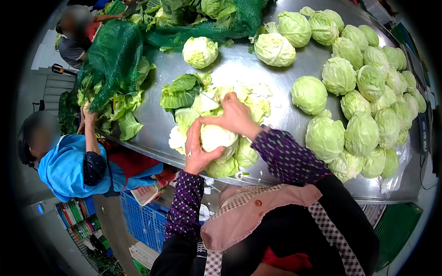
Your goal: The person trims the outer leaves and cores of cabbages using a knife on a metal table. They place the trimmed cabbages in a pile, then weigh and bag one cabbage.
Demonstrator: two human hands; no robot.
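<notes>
A pale, partly peeled cabbage (220, 139) sits low on the steel table in front of me. My left hand (199, 146) cups its left side, thumb across the near face, a ring on one finger. Over the far side of the same head curls my right hand (236, 115), its thumb reaching towards the left fingertips. Loose light leaves (257, 107) lie around and under the cabbage. Darker green outer leaves (181, 93) are heaped just beyond on the left. A thin dark line shows among those leaves; I cannot tell what it is.
Several trimmed cabbages (366, 103) crowd the right of the steel table (165, 138). Single heads (200, 52) stand farther back. Green mesh sacks (115, 62) with leafy cabbages lie left and at the back. A co-worker (72, 165) stands at left, above a blue crate (143, 219).
</notes>
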